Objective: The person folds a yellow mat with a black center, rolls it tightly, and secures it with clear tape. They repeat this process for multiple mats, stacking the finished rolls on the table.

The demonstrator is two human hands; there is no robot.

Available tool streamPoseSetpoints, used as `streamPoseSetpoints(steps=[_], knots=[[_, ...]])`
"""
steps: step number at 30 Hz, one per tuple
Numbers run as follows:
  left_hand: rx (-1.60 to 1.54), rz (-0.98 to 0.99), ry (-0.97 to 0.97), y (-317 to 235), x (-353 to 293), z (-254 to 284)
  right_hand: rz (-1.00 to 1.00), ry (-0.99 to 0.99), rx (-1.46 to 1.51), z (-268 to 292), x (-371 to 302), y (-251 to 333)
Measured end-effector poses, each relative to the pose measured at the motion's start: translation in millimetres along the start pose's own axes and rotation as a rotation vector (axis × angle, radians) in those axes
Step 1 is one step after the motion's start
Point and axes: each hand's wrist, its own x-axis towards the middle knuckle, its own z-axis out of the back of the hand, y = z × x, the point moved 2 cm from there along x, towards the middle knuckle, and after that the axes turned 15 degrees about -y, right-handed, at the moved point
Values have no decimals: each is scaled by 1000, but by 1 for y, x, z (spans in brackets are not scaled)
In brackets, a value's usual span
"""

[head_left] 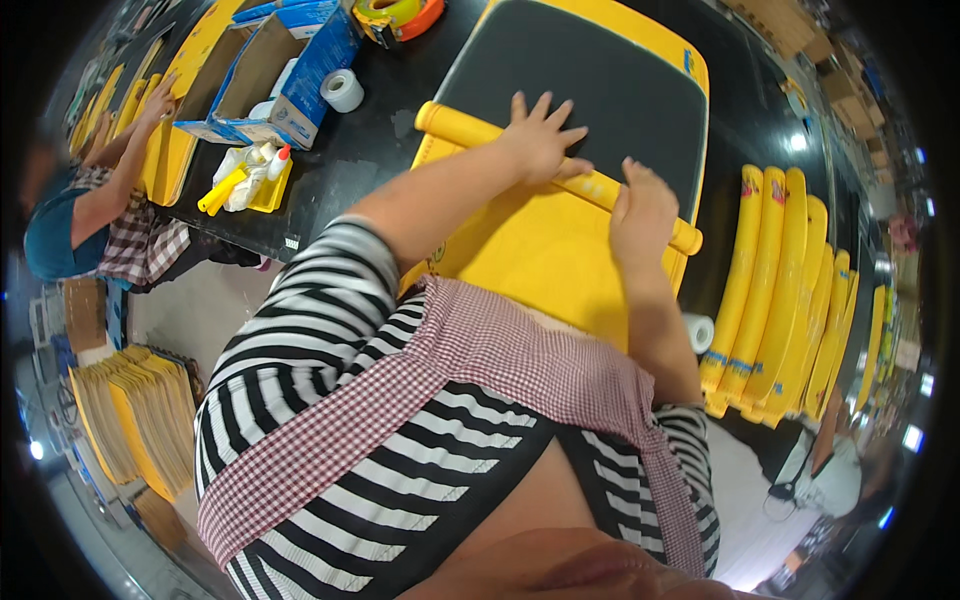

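A large black panel with a yellow border (590, 75) lies on the dark table in front of me. Across it runs a slim yellow roll (460, 125), slanting down to the right. On the near side of the roll is a smooth yellow sheet (530, 250). My left hand (540, 143) is spread over the roll, its fingertips reaching onto the black surface. Toward the roll's right end rests my right hand (645, 210), fingers extended close together and the thumb a little apart. Its palm is hidden from view.
At right lie several long yellow rolls (748, 270) side by side. A white roll (699, 332) sits beside my right forearm. At left are a blue carton (325, 85), a white tape roll (342, 90) and a yellow tray (285, 190) with bottles. A co-worker (90, 215) works beyond.
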Motion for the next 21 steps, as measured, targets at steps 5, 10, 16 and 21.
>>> streamPoseSetpoints(steps=[5, 10, 16, 21], knots=[[18, -80, -229, 31, 113, -22, 74, 64, -141, -61, 50, -1], [52, -4, -277, 23, 103, -34, 15, 36, -123, -117, 180, -92], [111, 45, 152, 60, 156, -15, -147, 377, -150, -82, 172, -81], [122, -18, 76, 35, 148, -15, -106, 386, -167, -52, 161, -94]])
